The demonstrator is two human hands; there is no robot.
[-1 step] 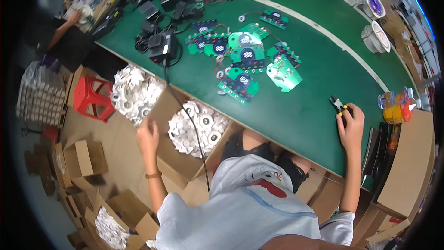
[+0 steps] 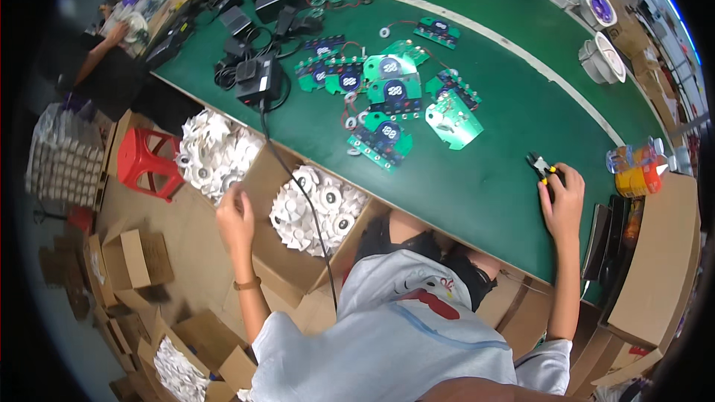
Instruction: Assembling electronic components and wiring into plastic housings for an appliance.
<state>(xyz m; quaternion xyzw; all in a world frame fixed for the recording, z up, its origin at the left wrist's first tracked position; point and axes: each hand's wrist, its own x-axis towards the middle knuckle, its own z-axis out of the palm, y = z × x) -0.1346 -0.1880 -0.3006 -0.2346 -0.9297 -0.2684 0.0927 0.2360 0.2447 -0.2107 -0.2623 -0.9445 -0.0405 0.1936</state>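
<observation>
At the right side of the green table, my right hand rests on the surface. Its thumb and fingers are round the yellow-and-black handles of small cutting pliers, whose jaws point away from me. My left hand is off the table, over the edge of a cardboard box. Its fingers are loosely bent and apart, and I see nothing in them. White fan wheels fill that box. Ahead lie several green circuit boards with round dark displays, and one board lies with its pale green side up.
Black power adapters with tangled cables lie at the left; one cable hangs over the table edge. White fan parts fill another box beside a red stool. Bottles stand at the right. A co-worker's arm shows at far left.
The view has shifted very slightly, and the things on the table appear a little to the left. Both hands keep nearly the same places.
</observation>
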